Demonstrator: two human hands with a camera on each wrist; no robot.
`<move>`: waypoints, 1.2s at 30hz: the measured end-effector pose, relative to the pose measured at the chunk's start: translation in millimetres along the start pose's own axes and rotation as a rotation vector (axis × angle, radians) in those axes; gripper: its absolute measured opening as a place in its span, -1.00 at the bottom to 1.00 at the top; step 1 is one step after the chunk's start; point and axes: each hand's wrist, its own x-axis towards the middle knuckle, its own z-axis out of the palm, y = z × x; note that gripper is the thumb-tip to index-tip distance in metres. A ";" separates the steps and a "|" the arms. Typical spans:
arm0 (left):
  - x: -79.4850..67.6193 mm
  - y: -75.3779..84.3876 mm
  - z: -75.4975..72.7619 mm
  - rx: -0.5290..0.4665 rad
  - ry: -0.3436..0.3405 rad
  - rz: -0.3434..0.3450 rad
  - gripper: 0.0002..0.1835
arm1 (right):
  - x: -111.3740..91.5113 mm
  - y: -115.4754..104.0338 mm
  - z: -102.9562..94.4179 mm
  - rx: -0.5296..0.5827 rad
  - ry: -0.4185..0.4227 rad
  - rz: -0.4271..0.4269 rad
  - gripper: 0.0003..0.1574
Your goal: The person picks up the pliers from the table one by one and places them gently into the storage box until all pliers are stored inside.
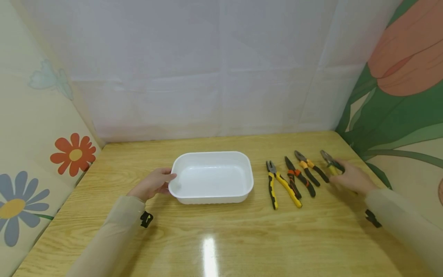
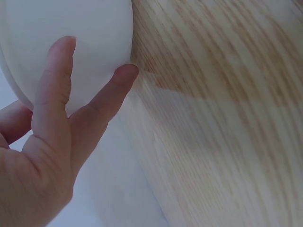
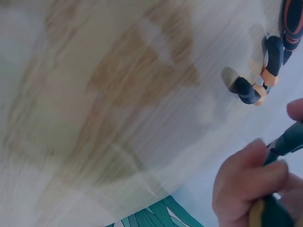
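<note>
A white rectangular tray (image 1: 180, 163) stands empty on the wooden table. My left hand (image 1: 165, 179) rests against the tray's left end; in the left wrist view its straight fingers (image 2: 57, 71) lie flat on the tray's outer wall (image 2: 94, 28). At the right, my right hand (image 1: 342, 174) grips the handles of the rightmost pliers (image 1: 328, 158), whose jaws point away from me. The right wrist view shows the fingers (image 3: 251, 177) curled round the dark handle (image 3: 289, 139).
Three more pliers lie side by side between tray and right hand: yellow-black (image 1: 277, 184), orange-black (image 1: 294, 179) and a second orange-black pair (image 1: 309, 172). Papered walls close in the table (image 1: 221, 238) at the back and on both sides.
</note>
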 end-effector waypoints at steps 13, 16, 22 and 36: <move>-0.4 -1.1 -0.6 0.007 0.010 -0.012 -0.47 | -2.0 -7.0 0.0 -0.083 0.016 -0.088 0.08; -1.3 -1.1 -0.3 0.006 0.005 -0.009 -0.47 | -3.3 -7.7 0.4 -0.091 0.017 -0.102 0.03; -2.8 -2.1 -0.8 0.001 -0.010 0.007 -0.46 | -5.0 -10.0 -0.2 -0.104 0.025 -0.118 -0.03; -1.8 0.9 -0.1 0.015 -0.005 0.006 -0.46 | -9.3 -19.3 0.8 -0.133 0.069 -0.168 -0.15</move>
